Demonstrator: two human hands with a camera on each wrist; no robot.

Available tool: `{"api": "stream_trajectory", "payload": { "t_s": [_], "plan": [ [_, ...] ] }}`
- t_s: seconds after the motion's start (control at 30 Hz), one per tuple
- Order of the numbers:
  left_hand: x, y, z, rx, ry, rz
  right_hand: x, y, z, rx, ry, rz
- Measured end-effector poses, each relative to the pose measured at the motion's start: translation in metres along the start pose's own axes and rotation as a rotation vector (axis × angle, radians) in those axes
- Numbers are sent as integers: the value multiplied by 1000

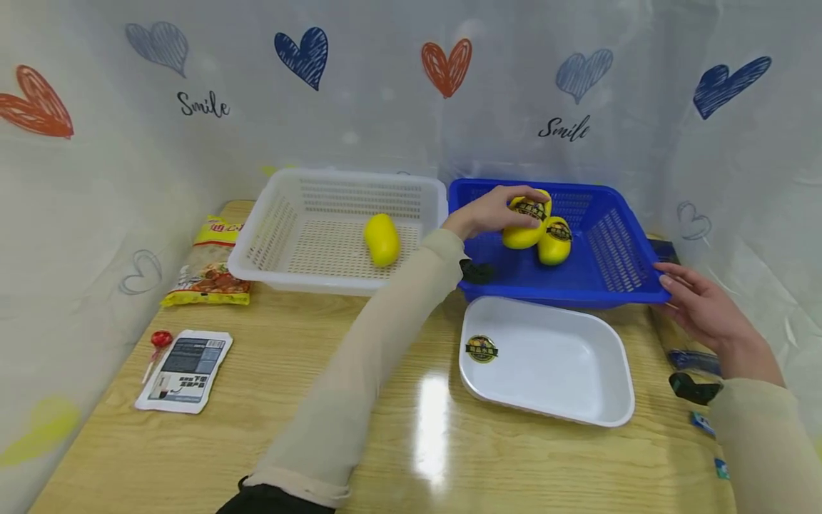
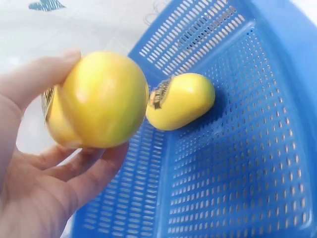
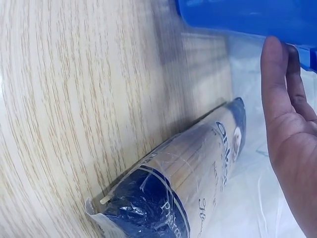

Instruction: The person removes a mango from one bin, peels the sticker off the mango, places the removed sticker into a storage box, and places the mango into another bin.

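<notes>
My left hand (image 1: 497, 212) grips a yellow mango (image 1: 521, 238) with a dark label, above the blue basket (image 1: 514, 282). In the left wrist view the thumb and fingers curl round this mango (image 2: 106, 99), seen end-on. A second labelled mango (image 1: 554, 246) lies in the basket just beside it, greenish at one end in the left wrist view. My right hand (image 1: 713, 314) holds the basket's right front corner at the rim. The right wrist view has the thumb against the blue side, with other fingers partly hidden behind. Another mango (image 1: 382, 240) lies in the white basket (image 1: 308, 284).
A white tray (image 1: 552, 364) with a round sticker stands before the blue basket. A bag of noodles (image 3: 183, 173) lies right of it. At left are a yellow food bag (image 1: 215, 264), a white-and-grey packet (image 1: 186, 371) and a red lollipop-like item (image 1: 161, 339). A patterned curtain (image 1: 385, 121) hangs behind.
</notes>
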State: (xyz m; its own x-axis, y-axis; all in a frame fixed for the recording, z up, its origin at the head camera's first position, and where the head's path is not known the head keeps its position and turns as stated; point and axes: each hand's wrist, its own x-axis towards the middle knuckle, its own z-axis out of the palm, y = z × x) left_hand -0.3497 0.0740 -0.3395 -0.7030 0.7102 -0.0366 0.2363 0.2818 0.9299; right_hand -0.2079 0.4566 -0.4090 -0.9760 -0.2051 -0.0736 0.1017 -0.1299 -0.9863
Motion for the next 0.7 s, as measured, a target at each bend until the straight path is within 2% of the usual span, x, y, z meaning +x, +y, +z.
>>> {"api": "stream_trajectory", "payload": {
  "t_s": [0.13, 0.23, 0.33, 0.47, 0.6, 0.7],
  "plan": [
    [-17, 7, -5, 8, -34, 67, 0, 1, -2, -14, 19, 21],
    [-33, 13, -8, 84, -46, 151, 0, 1, -2, 1, 0, 21],
    [-53, 18, -7, 182, -44, 208, -1, 1, -2, 37, -25, 18],
    [-85, 25, -4, 260, -28, 225, -4, 1, -3, 80, -33, 14],
    [-123, 30, -4, 277, 3, 231, -3, 1, -1, 93, -40, 12],
    [-154, 27, -3, 280, 24, 244, -2, 2, 1, 107, -42, 2]
  ]
}}
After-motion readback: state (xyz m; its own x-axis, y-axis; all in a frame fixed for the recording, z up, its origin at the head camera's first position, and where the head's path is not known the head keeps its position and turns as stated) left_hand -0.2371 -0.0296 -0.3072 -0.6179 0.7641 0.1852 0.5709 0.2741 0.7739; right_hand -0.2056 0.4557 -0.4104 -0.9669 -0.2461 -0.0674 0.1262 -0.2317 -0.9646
